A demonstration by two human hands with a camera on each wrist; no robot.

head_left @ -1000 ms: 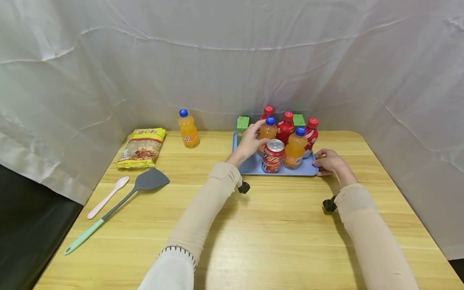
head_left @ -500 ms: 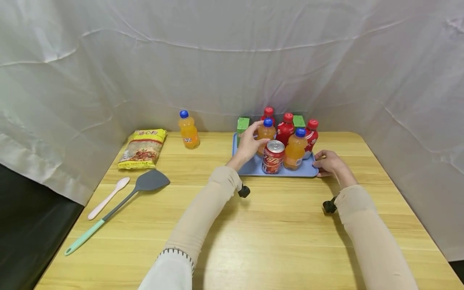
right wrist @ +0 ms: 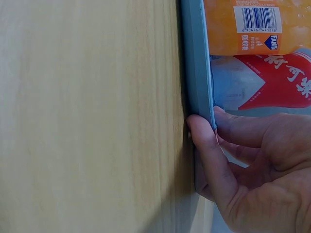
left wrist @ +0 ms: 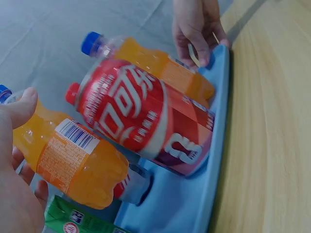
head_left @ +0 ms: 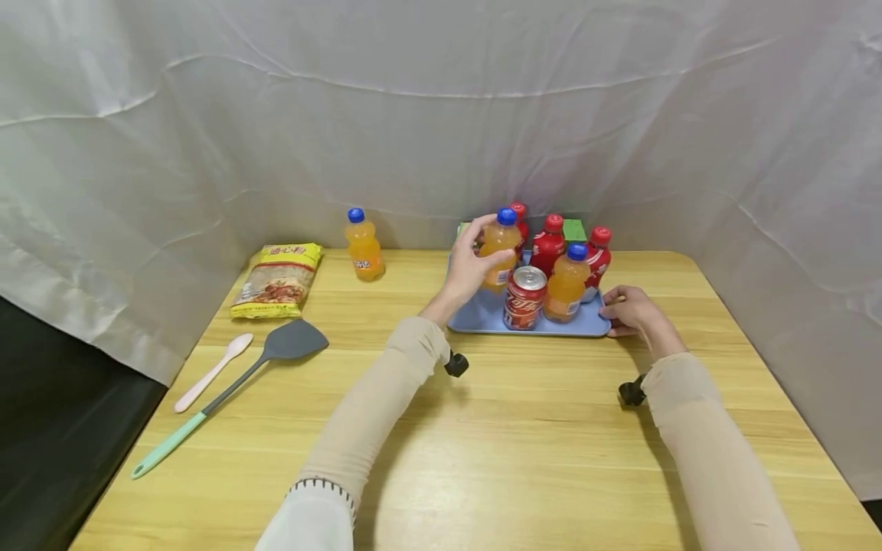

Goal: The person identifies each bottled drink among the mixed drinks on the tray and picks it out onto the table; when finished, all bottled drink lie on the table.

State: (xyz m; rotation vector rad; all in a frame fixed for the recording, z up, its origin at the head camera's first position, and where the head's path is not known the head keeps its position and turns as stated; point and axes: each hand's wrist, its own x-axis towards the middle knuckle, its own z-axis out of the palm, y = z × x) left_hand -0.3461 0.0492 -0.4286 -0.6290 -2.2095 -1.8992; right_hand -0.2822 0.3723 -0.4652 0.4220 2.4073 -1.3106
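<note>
My left hand (head_left: 463,269) grips an orange soda bottle (head_left: 499,243) with a blue cap, thumb on one side and fingers on the other. In the left wrist view the bottle's base (left wrist: 97,187) hangs over the blue tray (left wrist: 182,208). Beside it on the tray stand a red cola can (head_left: 526,300) and a second orange soda bottle (head_left: 566,289). Several red-capped bottles (head_left: 548,246) and green cartons (head_left: 573,230) fill the back. At the tray's front right corner, my right hand (head_left: 637,315) pinches the rim between thumb and fingers.
Left of the tray, another orange soda bottle (head_left: 365,251) stands near the back curtain (head_left: 413,138). Further left lie a yellow pasta bag (head_left: 279,282), a pink spoon (head_left: 212,375) and a grey spatula (head_left: 292,341) with a mint handle, all on the wooden table (head_left: 524,444).
The orange soda bottle in my left hand has risen off the tray and shifted slightly left against the can. My right hand keeps its hold on the tray's corner.
</note>
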